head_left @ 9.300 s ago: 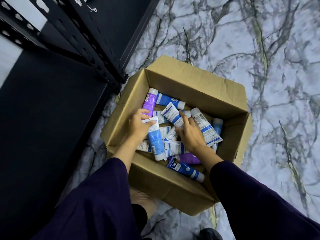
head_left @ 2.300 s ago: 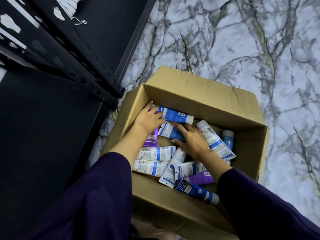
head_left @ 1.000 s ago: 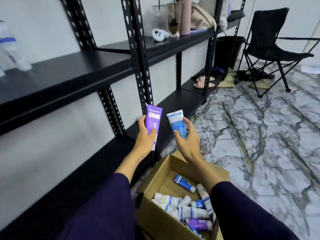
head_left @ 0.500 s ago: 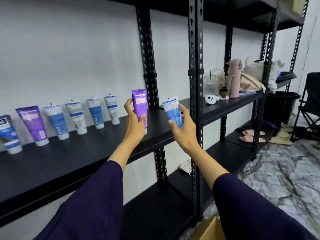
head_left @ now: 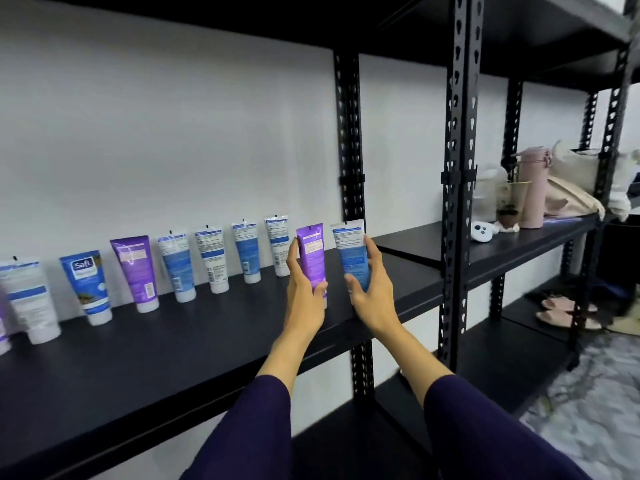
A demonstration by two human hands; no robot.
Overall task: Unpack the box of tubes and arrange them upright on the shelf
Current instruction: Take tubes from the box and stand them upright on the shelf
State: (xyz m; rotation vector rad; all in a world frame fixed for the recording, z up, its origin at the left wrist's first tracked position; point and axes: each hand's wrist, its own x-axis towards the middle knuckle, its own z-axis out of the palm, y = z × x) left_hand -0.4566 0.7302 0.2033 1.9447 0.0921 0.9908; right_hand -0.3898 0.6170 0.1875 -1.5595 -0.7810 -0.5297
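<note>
— What are the fingers doing?
— Left hand [head_left: 306, 299] has its fingers curled round a purple tube [head_left: 312, 257], thumb on one edge. Right hand [head_left: 372, 295] pinches a blue tube [head_left: 352, 254] the same way — thumb in front, fingers wrapped over the far side.
— Upright?
— Both, crimped ends up, side by side over the black shelf [head_left: 194, 341]. Whether the caps touch it I cannot tell; the hands hide them.
— And further out?
— A row of tubes [head_left: 214, 258] stands cap-down along the wall to the left — the nearest just beside the purple one. Right of the post [head_left: 460, 188] sit a pink bottle [head_left: 531, 188] and a bag [head_left: 568, 195].
</note>
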